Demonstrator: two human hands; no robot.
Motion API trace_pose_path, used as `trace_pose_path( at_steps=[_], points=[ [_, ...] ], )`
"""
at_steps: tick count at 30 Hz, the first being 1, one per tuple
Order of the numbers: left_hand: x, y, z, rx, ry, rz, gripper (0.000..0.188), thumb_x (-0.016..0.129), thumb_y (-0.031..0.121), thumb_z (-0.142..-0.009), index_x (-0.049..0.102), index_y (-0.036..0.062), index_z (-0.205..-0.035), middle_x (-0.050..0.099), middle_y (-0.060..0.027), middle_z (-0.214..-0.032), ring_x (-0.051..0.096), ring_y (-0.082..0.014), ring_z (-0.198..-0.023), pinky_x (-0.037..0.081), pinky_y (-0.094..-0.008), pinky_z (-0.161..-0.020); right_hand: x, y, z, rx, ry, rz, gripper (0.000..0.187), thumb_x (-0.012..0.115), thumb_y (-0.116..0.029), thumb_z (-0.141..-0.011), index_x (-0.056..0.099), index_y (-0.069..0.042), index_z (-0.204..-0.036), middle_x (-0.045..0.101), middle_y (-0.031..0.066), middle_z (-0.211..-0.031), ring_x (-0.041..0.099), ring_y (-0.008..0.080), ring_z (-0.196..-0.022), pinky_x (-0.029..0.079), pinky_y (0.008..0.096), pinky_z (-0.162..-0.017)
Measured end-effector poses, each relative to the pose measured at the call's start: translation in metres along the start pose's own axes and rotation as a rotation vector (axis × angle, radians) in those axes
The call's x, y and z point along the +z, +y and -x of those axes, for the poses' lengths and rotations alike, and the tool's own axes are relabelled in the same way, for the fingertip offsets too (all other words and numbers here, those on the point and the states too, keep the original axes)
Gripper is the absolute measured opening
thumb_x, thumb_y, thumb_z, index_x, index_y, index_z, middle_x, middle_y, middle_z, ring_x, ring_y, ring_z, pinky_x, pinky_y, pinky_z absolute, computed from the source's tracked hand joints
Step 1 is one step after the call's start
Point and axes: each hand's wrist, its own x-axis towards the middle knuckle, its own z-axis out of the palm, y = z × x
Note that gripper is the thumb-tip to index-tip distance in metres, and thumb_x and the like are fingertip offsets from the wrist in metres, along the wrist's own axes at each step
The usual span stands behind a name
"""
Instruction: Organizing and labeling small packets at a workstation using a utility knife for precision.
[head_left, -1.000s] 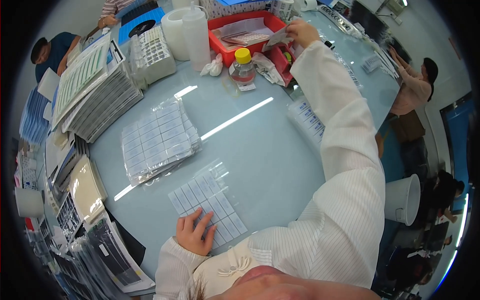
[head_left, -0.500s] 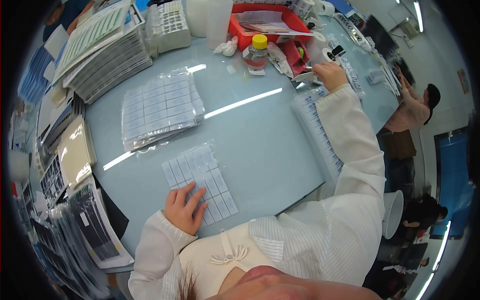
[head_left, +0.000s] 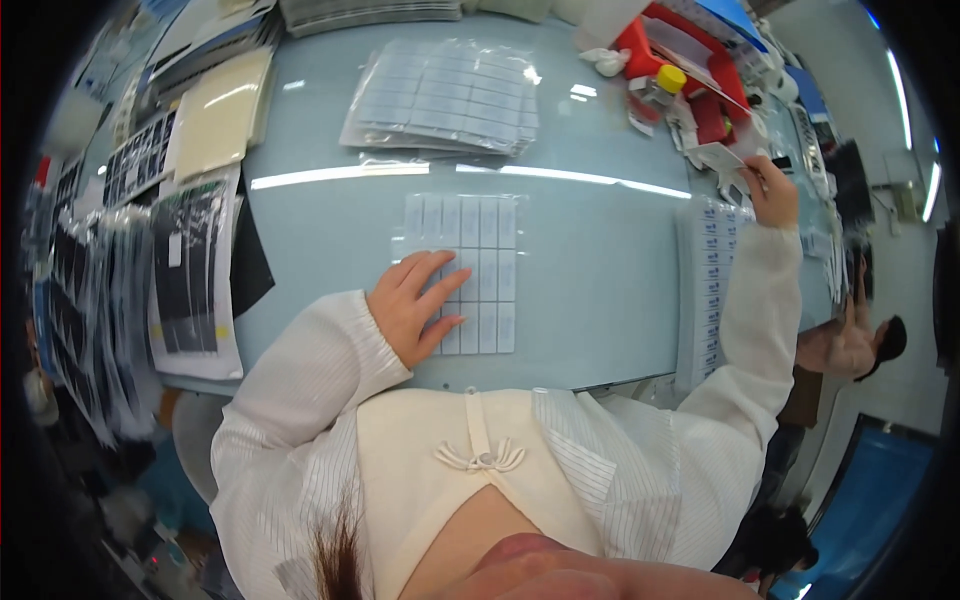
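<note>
The left hand rests, loosely spread, on a clear-bagged label sheet at the desk's six o'clock; likely light and slippery, best gripped by its edges. At two o'clock, the right hand pinches a white card.

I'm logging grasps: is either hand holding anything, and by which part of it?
The right hand holds a white card by its right end. The left hand rests on the gridded sheet, gripping nothing.
</note>
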Motion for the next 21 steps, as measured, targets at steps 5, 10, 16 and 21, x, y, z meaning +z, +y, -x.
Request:
trace_pose_path(
  at_steps=[5,10,16,21],
  points=[
    [-0.006,-0.002,0.013,-0.066,-0.006,-0.184,0.055,0.067,0.032,-0.086,0.05,0.0068,-0.132,0.035,-0.0226,-0.145,0.034,-0.0385,-0.135,0.03,-0.0492,-0.11,0.011,-0.141,0.024,0.184,-0.001,-1.016,0.019,0.066,-0.001,-0.088,0.062,0.003,-0.106,0.067,0.0014,-0.092,0.061,0.0071,-0.083,0.047,0.0193,-0.074],
    [0.003,0.005,0.031,-0.126,0.015,-0.16,0.061,0.074,0.02,-0.077,0.049,0.004,-0.131,0.027,-0.0241,-0.15,0.034,-0.043,-0.134,0.032,-0.0475,-0.109,0.055,-0.255,0.024,0.114,-0.324,-1.142,0.019,0.063,-0.003,-0.089,0.062,0.004,-0.107,0.068,0.0048,-0.091,0.062,0.0079,-0.082,0.047,0.0198,-0.074],
    [-0.028,-0.011,0.075,-0.242,0.461,-0.092,0.023,0.071,0.013,-0.079,0.067,0.0001,-0.097,0.065,-0.0176,-0.102,0.062,-0.0341,-0.095,0.049,-0.0395,-0.083,0.116,-0.335,0.001,0.063,-0.573,-1.173,0.02,0.061,-0.007,-0.09,0.064,0.003,-0.107,0.068,0.0071,-0.092,0.062,0.0114,-0.086,0.049,0.0251,-0.079],
    [-0.047,-0.014,0.109,-0.389,0.645,-0.123,0.015,0.07,0.008,-0.078,0.068,0.0008,-0.092,0.067,-0.0164,-0.095,0.063,-0.0325,-0.088,0.05,-0.0385,-0.076,0.144,-0.395,0.007,-0.199,-0.707,-1.057,0.022,0.063,-0.008,-0.088,0.066,0.001,-0.107,0.069,0.0109,-0.093,0.064,0.0154,-0.084,0.051,0.0286,-0.08]
  ],
)
